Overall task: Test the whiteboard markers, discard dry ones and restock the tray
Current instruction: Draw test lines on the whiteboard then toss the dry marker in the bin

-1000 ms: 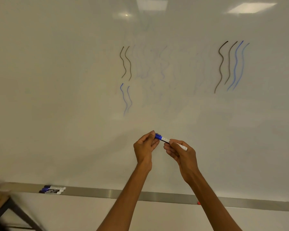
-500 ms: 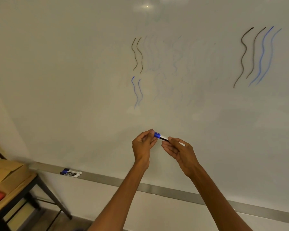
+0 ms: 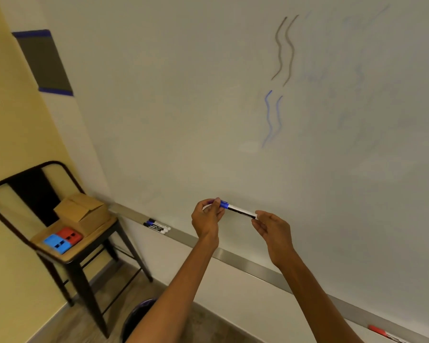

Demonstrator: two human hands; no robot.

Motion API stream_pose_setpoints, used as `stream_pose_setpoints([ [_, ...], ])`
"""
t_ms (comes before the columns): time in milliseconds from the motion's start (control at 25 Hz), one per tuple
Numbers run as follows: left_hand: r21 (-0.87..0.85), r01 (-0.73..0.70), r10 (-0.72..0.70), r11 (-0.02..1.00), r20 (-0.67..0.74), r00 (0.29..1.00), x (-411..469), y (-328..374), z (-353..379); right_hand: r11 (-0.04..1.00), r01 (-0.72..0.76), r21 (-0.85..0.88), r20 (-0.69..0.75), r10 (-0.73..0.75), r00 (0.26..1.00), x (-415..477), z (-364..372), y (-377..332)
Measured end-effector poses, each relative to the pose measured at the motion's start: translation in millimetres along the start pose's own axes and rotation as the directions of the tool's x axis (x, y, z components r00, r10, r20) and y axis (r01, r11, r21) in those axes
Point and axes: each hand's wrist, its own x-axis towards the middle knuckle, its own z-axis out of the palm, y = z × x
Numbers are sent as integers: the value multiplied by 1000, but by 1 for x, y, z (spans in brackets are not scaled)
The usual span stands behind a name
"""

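Observation:
I hold a blue whiteboard marker (image 3: 238, 210) level in front of the whiteboard (image 3: 183, 120). My left hand (image 3: 207, 220) pinches its blue cap end. My right hand (image 3: 273, 230) pinches the white tail end with its fingertips. Brown and blue wavy test strokes (image 3: 274, 115) mark the board above. The metal tray (image 3: 245, 262) runs along the board's lower edge. A few capped markers (image 3: 157, 225) lie on the tray at the left, and a red marker (image 3: 379, 332) lies on it at the far right.
A dark metal chair (image 3: 67, 233) stands at the left against the yellow wall. On its seat sit a cardboard box (image 3: 82, 210), a red eraser (image 3: 70, 235) and a blue eraser (image 3: 56, 243). A dark bin (image 3: 136, 318) sits on the floor under my left arm.
The view has swung left and down, so the chair, box and erasers now show. My right hand has slid back to the marker's tail end, baring more of the barrel.

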Motion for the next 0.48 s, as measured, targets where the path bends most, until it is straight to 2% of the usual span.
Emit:
stream_pose_setpoints([
  [240,121,19,-10,993,-81,997,90,-16,-77,986,-55,-159,-119,36,992,46,69,90],
  [480,405,78,-32,911,-119,992,177,-40,-154,908,-132,-398,-208,51,977,88,129,168],
])
